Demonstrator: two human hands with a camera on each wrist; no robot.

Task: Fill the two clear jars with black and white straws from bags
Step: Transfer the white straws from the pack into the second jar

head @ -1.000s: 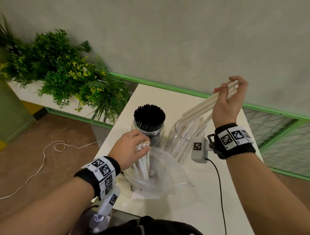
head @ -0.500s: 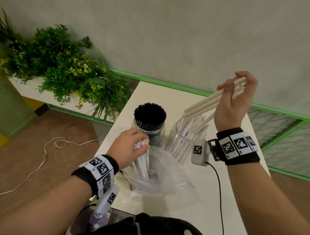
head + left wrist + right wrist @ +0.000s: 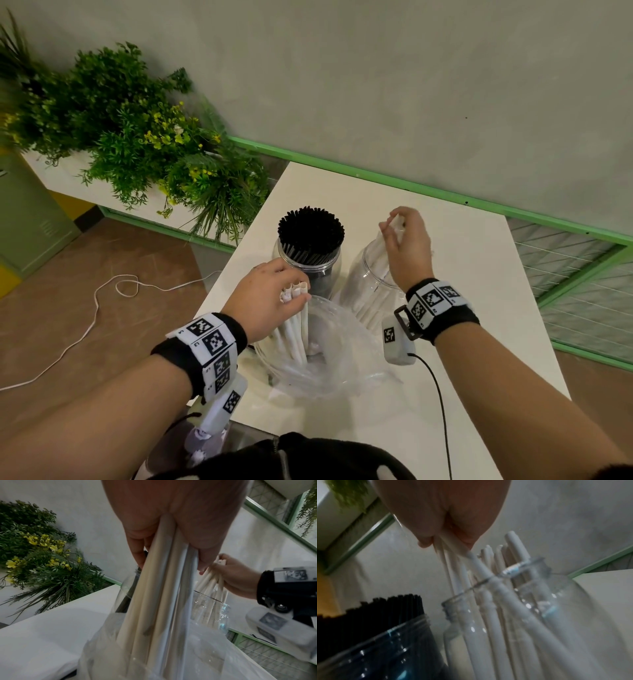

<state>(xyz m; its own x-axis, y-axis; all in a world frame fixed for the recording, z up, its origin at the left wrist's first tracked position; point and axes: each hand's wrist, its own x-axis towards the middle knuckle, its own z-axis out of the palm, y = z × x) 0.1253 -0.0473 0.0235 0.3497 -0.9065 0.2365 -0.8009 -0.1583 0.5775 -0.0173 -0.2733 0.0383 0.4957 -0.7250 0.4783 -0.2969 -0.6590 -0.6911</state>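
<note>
Two clear jars stand side by side on the white table [image 3: 472, 274]. The left jar [image 3: 308, 263] [image 3: 382, 649] is packed with black straws [image 3: 310, 229]. The right jar [image 3: 368, 277] [image 3: 539, 608] holds several white straws [image 3: 488, 601]. My right hand [image 3: 406, 240] [image 3: 235, 577] pinches a few white straws by their tops, and their lower ends stand inside the right jar. My left hand [image 3: 274, 298] grips a bundle of white straws [image 3: 296, 325] [image 3: 163, 595] that stands upright in a clear plastic bag [image 3: 329, 363] at the front of the table.
A planter of green plants with yellow flowers [image 3: 137, 144] runs along the wall to the left. A white cable [image 3: 102, 301] lies on the brown floor. A green-framed wire grid [image 3: 579, 284] lies right of the table. A black cable [image 3: 438, 394] trails from my right wrist.
My right hand has come down from high on the right to the mouth of the right jar, tipping its white straws upright into it. My left hand has stayed on the bundle in the bag.
</note>
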